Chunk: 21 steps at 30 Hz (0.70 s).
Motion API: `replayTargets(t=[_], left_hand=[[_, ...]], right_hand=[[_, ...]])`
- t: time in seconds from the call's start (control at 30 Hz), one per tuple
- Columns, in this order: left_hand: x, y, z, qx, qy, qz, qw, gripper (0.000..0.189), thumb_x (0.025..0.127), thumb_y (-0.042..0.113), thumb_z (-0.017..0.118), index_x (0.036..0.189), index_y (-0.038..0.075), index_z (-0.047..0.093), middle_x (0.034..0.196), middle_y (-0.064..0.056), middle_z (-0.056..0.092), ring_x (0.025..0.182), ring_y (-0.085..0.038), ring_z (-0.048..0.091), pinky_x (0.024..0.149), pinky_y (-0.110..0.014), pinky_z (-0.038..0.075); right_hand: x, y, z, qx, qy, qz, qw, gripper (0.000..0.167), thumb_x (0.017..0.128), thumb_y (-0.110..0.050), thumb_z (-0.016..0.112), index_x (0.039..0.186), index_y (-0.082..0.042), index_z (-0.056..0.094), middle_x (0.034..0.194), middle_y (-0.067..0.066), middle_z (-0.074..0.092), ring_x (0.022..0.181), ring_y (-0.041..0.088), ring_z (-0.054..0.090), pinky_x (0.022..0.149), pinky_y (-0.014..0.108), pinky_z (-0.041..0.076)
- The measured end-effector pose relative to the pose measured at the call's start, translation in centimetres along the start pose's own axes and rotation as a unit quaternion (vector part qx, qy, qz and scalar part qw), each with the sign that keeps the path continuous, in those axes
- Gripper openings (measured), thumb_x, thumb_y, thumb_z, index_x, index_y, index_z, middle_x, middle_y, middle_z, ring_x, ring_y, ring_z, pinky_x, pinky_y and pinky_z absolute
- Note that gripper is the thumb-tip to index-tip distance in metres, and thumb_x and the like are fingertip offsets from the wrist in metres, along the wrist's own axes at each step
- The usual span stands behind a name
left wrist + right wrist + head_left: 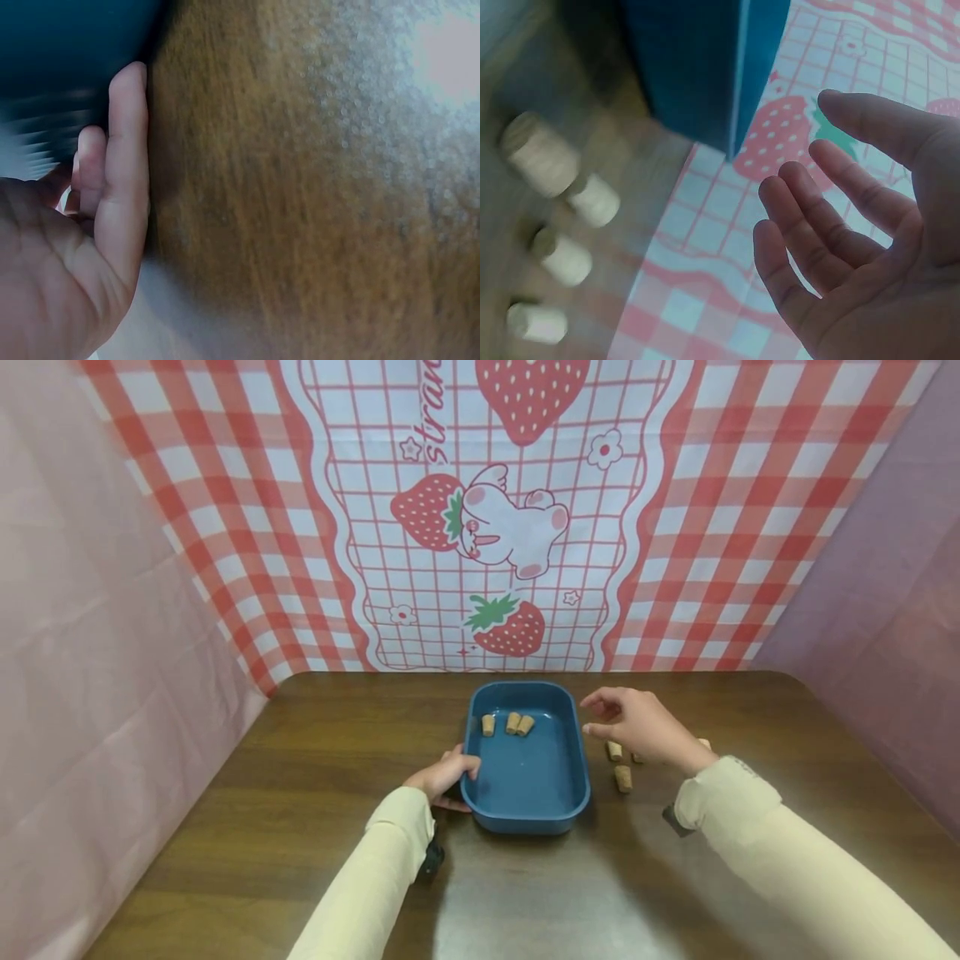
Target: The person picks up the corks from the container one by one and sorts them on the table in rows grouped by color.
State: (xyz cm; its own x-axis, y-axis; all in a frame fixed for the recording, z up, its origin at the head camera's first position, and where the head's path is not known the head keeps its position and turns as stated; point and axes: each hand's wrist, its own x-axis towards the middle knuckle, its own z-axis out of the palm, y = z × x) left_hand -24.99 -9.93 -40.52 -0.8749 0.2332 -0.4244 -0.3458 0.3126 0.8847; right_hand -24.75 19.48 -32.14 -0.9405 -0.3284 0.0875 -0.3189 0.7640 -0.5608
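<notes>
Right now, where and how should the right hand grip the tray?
Probably the right long rim, mid-length, from the right: thumb inside, fingers outside. The tray is open-topped with raised walls, and the left hand holds the opposite side, thumb over the edge. The right hand hovers empty there; corks on that side may crowd it.

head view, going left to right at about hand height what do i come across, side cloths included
pink cloth → left hand → blue tray → right hand → purple cloth
</notes>
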Motion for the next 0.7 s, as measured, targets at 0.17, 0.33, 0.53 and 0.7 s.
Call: replayTargets(t=[0.17,0.33,0.53,0.7], left_hand=[[0.1,-0.1,0.0,-0.003,0.003,0.001,1.0000,0.099,0.068,0.012,0.046,0.161,0.005,0.015,0.154,-0.019,0.016,0.118,-0.037,0.048,0.069,-0.039,0.063],[0.0,0.0,0.0,0.001,0.000,0.001,1.0000,0.099,0.069,0.012,0.046,0.162,0.005,0.013,0.155,-0.019,0.015,0.119,-0.037,0.047,0.069,-0.039,0.063],[-0.1,0.0,-0.2,0.003,-0.003,0.004,1.0000,0.098,0.069,0.013,0.046,0.162,0.006,0.015,0.155,-0.019,0.015,0.117,-0.036,0.049,0.070,-0.039,0.063],[-0.2,-0.1,-0.2,0.008,-0.001,0.009,0.9999,0.097,0.069,0.013,0.046,0.161,0.006,0.017,0.153,-0.019,0.017,0.110,-0.033,0.052,0.066,-0.036,0.062]], right_hand=[[1.9,-1.4,0.8,-0.002,-0.007,-0.008,0.9999,0.038,0.091,-0.019,0.075,0.123,-0.001,0.067,0.112,0.018,0.066,0.102,0.032,0.060,0.088,0.050,0.056],[3.7,-2.5,1.8,-0.007,-0.014,-0.007,0.9998,0.036,0.091,-0.018,0.075,0.122,-0.001,0.068,0.108,0.018,0.065,0.098,0.030,0.059,0.082,0.045,0.056],[5.6,-3.7,3.2,0.001,-0.019,0.002,0.9998,0.036,0.091,-0.016,0.074,0.122,0.000,0.068,0.108,0.019,0.065,0.096,0.030,0.060,0.079,0.042,0.057],[6.8,-4.0,4.4,0.015,-0.018,0.021,0.9995,0.037,0.091,-0.016,0.073,0.123,0.001,0.067,0.108,0.018,0.064,0.098,0.031,0.060,0.083,0.045,0.056]])
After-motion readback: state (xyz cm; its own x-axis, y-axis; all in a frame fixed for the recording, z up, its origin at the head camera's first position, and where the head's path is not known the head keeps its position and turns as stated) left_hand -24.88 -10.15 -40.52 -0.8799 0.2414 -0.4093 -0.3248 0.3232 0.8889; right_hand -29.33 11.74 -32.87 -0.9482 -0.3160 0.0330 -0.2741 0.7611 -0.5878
